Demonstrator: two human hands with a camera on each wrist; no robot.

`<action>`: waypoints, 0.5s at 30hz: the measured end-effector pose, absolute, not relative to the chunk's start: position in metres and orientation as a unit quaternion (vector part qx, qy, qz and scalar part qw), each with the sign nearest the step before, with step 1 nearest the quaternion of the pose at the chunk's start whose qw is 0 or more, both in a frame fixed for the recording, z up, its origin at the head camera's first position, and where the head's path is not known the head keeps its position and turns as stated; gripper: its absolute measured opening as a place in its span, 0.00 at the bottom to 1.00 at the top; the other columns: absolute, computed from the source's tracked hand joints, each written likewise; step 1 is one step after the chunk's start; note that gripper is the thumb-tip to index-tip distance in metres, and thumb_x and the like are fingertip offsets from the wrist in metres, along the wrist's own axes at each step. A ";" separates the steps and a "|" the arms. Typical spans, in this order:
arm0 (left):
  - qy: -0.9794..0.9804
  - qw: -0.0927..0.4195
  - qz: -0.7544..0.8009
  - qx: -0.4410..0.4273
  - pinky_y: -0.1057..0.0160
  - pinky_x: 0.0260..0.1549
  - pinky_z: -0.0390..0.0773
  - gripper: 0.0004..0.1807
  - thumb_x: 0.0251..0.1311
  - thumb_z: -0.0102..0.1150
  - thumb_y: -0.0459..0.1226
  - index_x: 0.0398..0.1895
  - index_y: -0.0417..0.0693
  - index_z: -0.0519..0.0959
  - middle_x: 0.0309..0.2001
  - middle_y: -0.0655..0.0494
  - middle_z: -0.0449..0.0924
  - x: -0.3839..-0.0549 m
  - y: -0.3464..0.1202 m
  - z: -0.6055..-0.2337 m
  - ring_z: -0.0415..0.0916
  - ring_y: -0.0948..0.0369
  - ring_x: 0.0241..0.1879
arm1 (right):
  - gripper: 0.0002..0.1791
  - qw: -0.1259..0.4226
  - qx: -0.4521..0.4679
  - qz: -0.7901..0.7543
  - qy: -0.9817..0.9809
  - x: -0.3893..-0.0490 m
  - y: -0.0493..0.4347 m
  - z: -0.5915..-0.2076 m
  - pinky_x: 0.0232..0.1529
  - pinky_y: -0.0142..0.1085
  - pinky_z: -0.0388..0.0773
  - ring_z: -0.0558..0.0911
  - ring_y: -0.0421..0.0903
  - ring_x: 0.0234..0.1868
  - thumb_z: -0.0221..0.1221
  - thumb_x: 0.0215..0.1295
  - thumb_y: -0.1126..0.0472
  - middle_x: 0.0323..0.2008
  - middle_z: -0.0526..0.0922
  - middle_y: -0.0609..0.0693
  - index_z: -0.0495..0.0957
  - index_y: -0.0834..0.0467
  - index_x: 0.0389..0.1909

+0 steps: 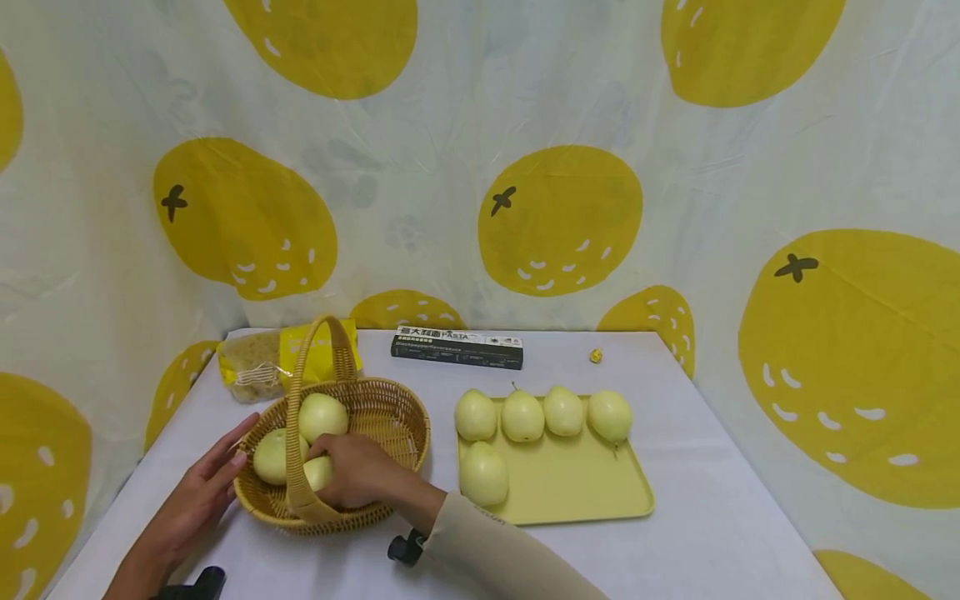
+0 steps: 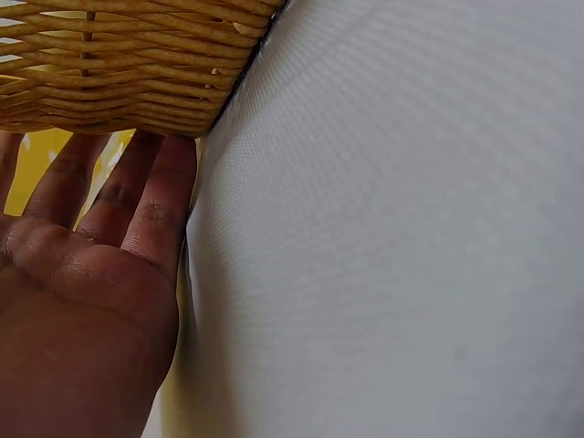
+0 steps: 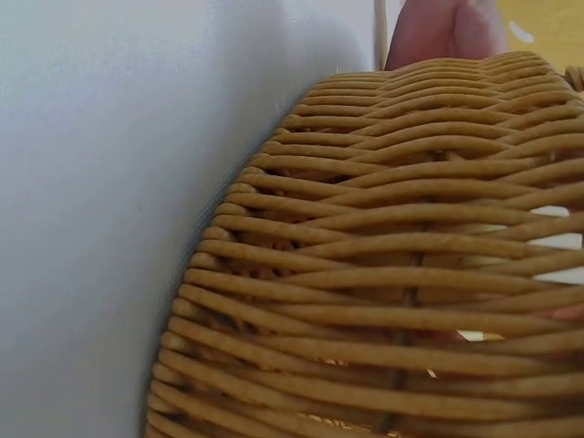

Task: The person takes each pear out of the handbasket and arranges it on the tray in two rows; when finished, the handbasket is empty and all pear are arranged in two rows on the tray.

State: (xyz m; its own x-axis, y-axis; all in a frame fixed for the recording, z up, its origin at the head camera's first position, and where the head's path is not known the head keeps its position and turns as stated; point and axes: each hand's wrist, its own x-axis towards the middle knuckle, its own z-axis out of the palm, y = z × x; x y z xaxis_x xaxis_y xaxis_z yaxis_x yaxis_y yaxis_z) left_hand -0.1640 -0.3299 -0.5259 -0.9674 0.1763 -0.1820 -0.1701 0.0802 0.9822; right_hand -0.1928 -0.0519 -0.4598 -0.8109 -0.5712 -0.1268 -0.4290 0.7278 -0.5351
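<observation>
the right hand (image 1: 362,469) curls round a pear (image 1: 318,473) inside the basket (image 1: 384,423), the left hand (image 1: 197,498) touches its side, fingers spread, and the pear, probably firm but bruisable, suits cupping round its middle

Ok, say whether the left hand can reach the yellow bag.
Likely yes: the left hand rests against the basket, and the yellow bag lies just past that hand, its left end uncovered.
</observation>
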 end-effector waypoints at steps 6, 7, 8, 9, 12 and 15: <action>0.733 0.126 0.668 -0.001 0.84 0.56 0.74 0.36 0.84 0.46 0.52 0.87 0.74 0.46 0.89 0.63 0.28 -0.165 -0.328 -0.525 0.41 0.70 0.85 | 0.23 0.160 -0.226 -0.288 0.917 -0.192 -0.050 -0.459 0.38 0.25 0.74 0.77 0.32 0.39 0.79 0.53 0.40 0.40 0.83 0.34 0.82 0.38 0.47; 0.735 0.126 0.667 -0.002 0.85 0.56 0.74 0.36 0.84 0.46 0.52 0.87 0.74 0.46 0.89 0.63 0.28 -0.165 -0.328 -0.525 0.37 0.63 0.87 | 0.22 0.160 -0.220 -0.294 0.916 -0.192 -0.050 -0.459 0.38 0.26 0.74 0.77 0.33 0.39 0.80 0.52 0.41 0.40 0.83 0.34 0.82 0.38 0.46; 0.736 0.127 0.665 -0.003 0.85 0.56 0.74 0.36 0.84 0.46 0.52 0.87 0.74 0.46 0.89 0.63 0.28 -0.165 -0.327 -0.524 0.34 0.59 0.88 | 0.22 0.161 -0.214 -0.300 0.916 -0.192 -0.049 -0.459 0.38 0.26 0.74 0.76 0.33 0.39 0.80 0.51 0.41 0.39 0.82 0.34 0.81 0.38 0.45; 0.736 0.126 0.665 -0.004 0.85 0.55 0.74 0.36 0.84 0.47 0.52 0.87 0.74 0.46 0.89 0.63 0.28 -0.165 -0.327 -0.524 0.32 0.55 0.88 | 0.23 0.160 -0.209 -0.305 0.915 -0.192 -0.048 -0.459 0.38 0.26 0.74 0.76 0.33 0.39 0.81 0.51 0.42 0.40 0.82 0.34 0.81 0.38 0.44; 0.734 0.127 0.667 -0.004 0.85 0.55 0.74 0.36 0.84 0.47 0.52 0.87 0.74 0.46 0.89 0.62 0.27 -0.164 -0.328 -0.525 0.31 0.54 0.88 | 0.23 0.151 -0.200 -0.309 0.918 -0.192 -0.046 -0.459 0.40 0.26 0.75 0.77 0.32 0.41 0.81 0.50 0.44 0.41 0.83 0.34 0.82 0.38 0.45; 0.732 0.129 0.669 -0.007 0.85 0.55 0.74 0.37 0.83 0.47 0.52 0.87 0.74 0.46 0.89 0.62 0.27 -0.164 -0.328 -0.526 0.30 0.55 0.88 | 0.25 0.143 -0.190 -0.320 0.917 -0.192 -0.044 -0.459 0.41 0.26 0.75 0.77 0.32 0.42 0.82 0.49 0.45 0.44 0.83 0.34 0.82 0.37 0.47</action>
